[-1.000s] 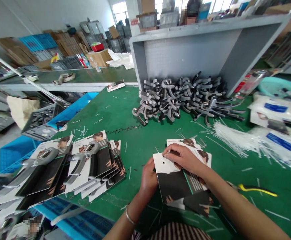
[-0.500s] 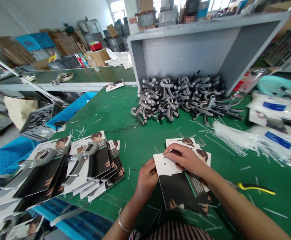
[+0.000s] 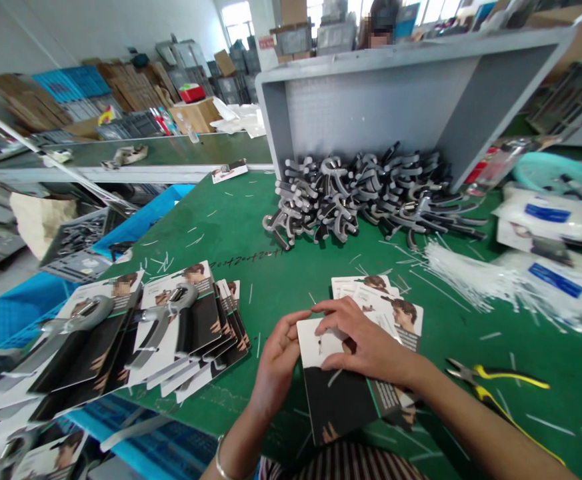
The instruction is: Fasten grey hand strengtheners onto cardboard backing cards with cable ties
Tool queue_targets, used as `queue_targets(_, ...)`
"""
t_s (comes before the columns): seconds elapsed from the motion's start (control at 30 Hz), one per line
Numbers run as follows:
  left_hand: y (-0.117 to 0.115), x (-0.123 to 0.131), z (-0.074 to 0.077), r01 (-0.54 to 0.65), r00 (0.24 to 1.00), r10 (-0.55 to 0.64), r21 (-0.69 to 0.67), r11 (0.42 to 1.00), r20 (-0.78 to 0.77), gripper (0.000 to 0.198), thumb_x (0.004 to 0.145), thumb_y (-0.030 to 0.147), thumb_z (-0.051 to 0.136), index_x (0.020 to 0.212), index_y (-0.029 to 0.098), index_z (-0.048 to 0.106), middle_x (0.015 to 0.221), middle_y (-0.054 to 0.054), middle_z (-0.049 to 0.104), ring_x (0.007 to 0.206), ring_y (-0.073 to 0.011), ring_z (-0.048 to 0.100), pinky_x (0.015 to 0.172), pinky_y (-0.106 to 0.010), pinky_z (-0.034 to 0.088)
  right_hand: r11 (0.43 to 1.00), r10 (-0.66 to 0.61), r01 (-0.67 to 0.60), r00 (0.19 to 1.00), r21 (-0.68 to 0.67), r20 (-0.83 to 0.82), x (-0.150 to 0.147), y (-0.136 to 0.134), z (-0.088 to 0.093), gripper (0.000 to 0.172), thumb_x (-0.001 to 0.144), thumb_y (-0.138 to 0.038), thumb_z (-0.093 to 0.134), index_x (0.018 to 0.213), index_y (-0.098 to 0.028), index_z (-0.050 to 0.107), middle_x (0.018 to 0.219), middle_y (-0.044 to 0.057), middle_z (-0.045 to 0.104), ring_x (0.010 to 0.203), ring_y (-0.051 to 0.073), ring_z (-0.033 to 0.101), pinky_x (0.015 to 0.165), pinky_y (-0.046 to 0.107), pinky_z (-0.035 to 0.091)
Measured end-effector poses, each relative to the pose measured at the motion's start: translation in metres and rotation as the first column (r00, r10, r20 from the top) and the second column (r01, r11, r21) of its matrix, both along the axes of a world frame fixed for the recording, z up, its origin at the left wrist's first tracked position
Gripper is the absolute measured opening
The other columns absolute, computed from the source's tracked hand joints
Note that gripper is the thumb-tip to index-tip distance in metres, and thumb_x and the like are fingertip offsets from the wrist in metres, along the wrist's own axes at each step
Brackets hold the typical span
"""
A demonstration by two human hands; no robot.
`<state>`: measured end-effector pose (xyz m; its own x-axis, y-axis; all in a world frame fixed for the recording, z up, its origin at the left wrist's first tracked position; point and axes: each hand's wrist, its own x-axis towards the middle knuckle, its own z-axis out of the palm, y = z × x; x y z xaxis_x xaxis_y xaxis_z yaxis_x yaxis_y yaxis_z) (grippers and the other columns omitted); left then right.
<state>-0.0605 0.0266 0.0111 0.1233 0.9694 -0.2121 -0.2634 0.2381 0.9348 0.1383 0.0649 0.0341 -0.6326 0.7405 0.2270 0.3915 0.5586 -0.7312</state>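
We saw the left hand [image 3: 275, 363] at the left edge of a printed card [image 3: 333, 407], with its fingers half curled near the upper corner. It appeared to touch this edge, but we could not tell whether it gripped the card firmly. The right hand [image 3: 371, 343] reached over the face of the same card, its thumb and forefinger spread apart in a curve. Near the thumb we noticed a thin white strip [image 3: 334, 378]; whether the hand had hold of it, we could not tell.

The card was tilted, white in its upper part and black below, close in front of the body, and it overlapped a pile of similar cards [image 3: 361, 283] on the green table [image 3: 231, 233]. To the right of the pile we found pliers [image 3: 513, 376] with yellow and black handles, spread open.

On the left we saw cards with hand grips mounted [image 3: 185, 323], lying in overlapping stacks. Farther back, a heap of grey and black hand grips [image 3: 338, 197] spilled from a grey crate [image 3: 371, 113], which stood on its side. Beside the heap we observed a bundle of white cable ties [image 3: 463, 273].
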Motion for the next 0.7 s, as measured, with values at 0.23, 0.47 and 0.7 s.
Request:
queue_targets(0.23,0.001,-0.002,0.01,-0.039,0.995,0.036,-0.03,0.999,-0.098,0.036,0.091,0.041,0.055,0.118,0.018,0.059,0.101,-0.007,0.07,0.089,-0.0196,0.065,0.074,-0.027,0.051,0.981,-0.066,0.065,0.998,0.182,0.0,-0.013,-0.006,-0.005,0.009,0.095,-0.022,0.055,0.091,-0.023,0.063,0.132,0.006,0.055,0.115,0.025,0.046,0.101,0.045,0.039)
queue_targets(0.47,0.036,0.01,-0.003,0.125,0.933,-0.096,0.062,0.99,-0.348,0.038,0.078,0.034,0.072,0.111,0.017,0.064,0.109,-0.008,0.07,0.09,-0.0192,0.066,0.078,-0.029,0.05,0.986,-0.083,0.085,0.996,0.145,-0.025,-0.005,-0.006,-0.005,0.006,0.095,-0.022,0.053,0.098,-0.022,0.059,0.133,0.009,0.055,0.119,0.025,0.047,0.102,0.046,0.039)
queue_targets(0.7,0.027,0.008,0.005,-0.012,0.965,0.004,-0.028,1.0,-0.263,0.029,0.082,0.039,0.068,0.1,0.016,0.07,0.086,-0.003,0.07,0.075,-0.015,0.061,0.067,-0.023,0.046,0.928,-0.353,0.363,0.928,0.081,-0.12,0.069,0.029,-0.001,0.016,0.098,-0.028,0.047,0.105,-0.025,0.061,0.125,0.008,0.062,0.117,0.024,0.055,0.102,0.044,0.04)
